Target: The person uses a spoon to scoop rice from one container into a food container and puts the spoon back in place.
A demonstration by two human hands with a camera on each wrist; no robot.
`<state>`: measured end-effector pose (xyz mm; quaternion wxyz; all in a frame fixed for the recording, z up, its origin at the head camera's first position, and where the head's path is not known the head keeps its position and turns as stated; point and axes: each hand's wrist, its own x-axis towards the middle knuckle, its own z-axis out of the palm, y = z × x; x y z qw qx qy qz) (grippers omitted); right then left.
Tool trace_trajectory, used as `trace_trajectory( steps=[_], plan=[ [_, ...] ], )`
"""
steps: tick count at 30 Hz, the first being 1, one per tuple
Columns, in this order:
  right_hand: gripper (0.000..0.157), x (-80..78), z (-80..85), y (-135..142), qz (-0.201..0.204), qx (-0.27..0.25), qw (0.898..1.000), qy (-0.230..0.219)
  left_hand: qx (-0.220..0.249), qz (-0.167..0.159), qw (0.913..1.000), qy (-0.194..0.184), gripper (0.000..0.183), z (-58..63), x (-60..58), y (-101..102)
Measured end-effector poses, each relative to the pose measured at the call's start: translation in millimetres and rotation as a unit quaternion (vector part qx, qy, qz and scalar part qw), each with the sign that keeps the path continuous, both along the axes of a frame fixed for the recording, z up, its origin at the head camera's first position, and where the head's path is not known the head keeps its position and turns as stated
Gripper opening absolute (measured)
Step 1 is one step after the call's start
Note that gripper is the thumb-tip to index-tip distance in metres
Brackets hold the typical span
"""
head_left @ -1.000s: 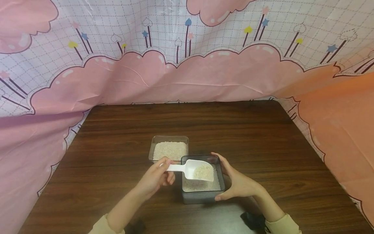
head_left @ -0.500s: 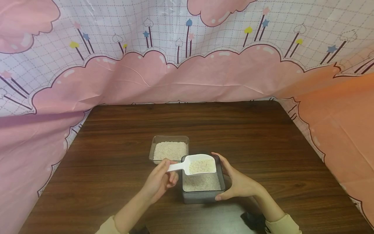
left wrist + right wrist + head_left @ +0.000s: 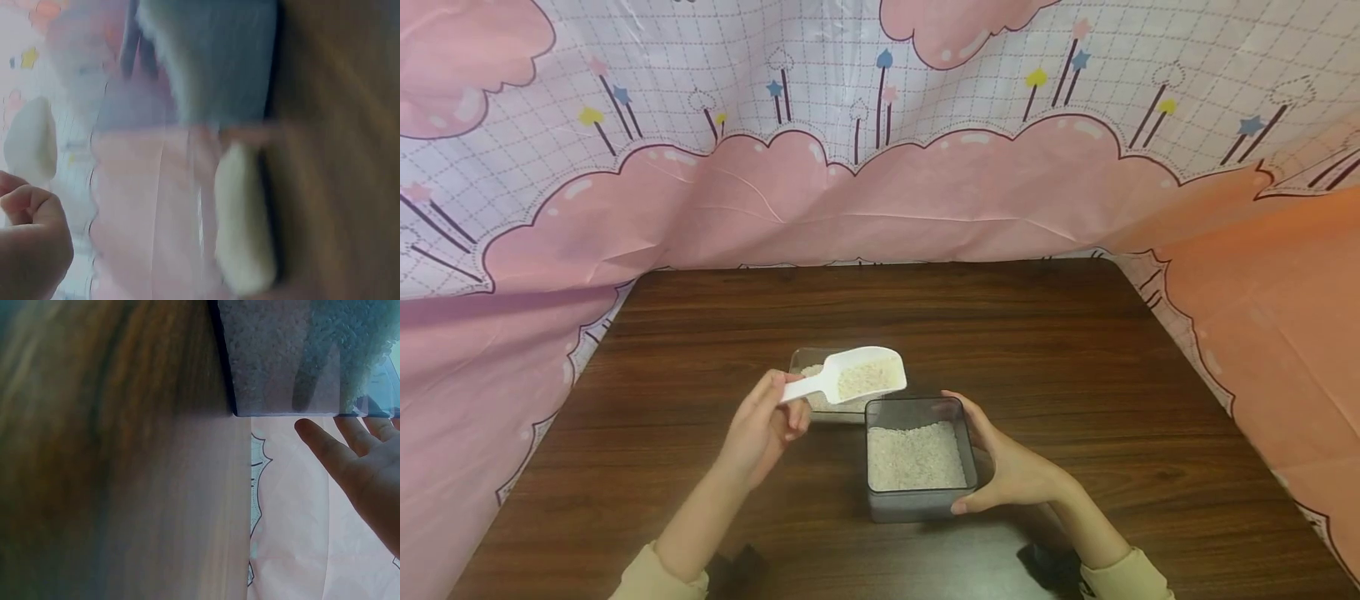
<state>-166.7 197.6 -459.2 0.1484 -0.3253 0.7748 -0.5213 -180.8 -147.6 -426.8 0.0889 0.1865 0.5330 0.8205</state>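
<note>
My left hand (image 3: 763, 429) pinches the handle of a white scoop (image 3: 835, 377), which carries a load of rice (image 3: 871, 379). Held in the air, the scoop covers much of a shallow clear container (image 3: 835, 417) of rice behind it. A deeper smoky-grey container (image 3: 917, 507), also part filled with rice, stands on the table. Around its right side my right hand (image 3: 1015, 468) grips it, thumb at the front and fingers at the back. The left wrist view is blurred but shows the scoop (image 3: 31, 140) beyond my fingers. Rice shows through the container wall (image 3: 269, 369) in the right wrist view.
Both containers rest on a dark wood-grain table (image 3: 700, 333), the shallow one behind and left of the deep one. A patterned pink and white cloth (image 3: 850, 217) hangs around the back and sides of the table.
My left hand has carried the rice-filled scoop from above the grey container up and left, over the shallow container. My right hand and the grey container have stayed put.
</note>
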Motion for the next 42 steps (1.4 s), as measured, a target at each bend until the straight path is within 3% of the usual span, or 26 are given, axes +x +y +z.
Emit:
trace_trajectory(
  steps=[5, 11, 17, 26, 35, 40, 42],
  plan=[
    [0.123, -0.2, 0.4, 0.7, 0.002, -0.004, 1.0, 0.005, -0.028, 0.038, 0.9989, 0.004, 0.026, 4.3, -21.6, -22.1],
    [0.123, -0.4, 0.2, 0.6, 0.007, -0.006, 1.0, 0.01, -0.103, 0.049, 0.9928, -0.035, 0.032, -10.6, -41.5, -30.9],
    [0.123, -0.5, -0.8, -0.9, 0.007, -0.005, 1.0, -0.002, -0.178, 0.044, 0.9817, -0.053, 0.041, -24.6, -52.3, -32.4],
    [0.124, 0.7, -0.8, -0.4, 0.005, -0.005, 1.0, -0.005, -0.248, 0.045, 0.9663, -0.051, 0.031, -31.5, -63.0, -33.5],
    [0.124, 0.8, -2.0, 0.3, 0.009, -0.005, 1.0, 0.011, -0.325, 0.05, 0.9443, -0.009, 0.032, -23.1, -67.7, -41.2],
    [0.124, 0.4, -1.6, -0.4, 0.005, -0.01, 1.0, 0.001, -0.361, 0.036, 0.9318, 0.022, 0.031, -6.4, -71.0, -48.3],
    [0.124, -0.4, -1.5, 0.0, 0.006, -0.011, 1.0, 0.001, -0.384, 0.038, 0.9217, 0.038, 0.029, 2.7, -72.2, -49.0]
  ],
)
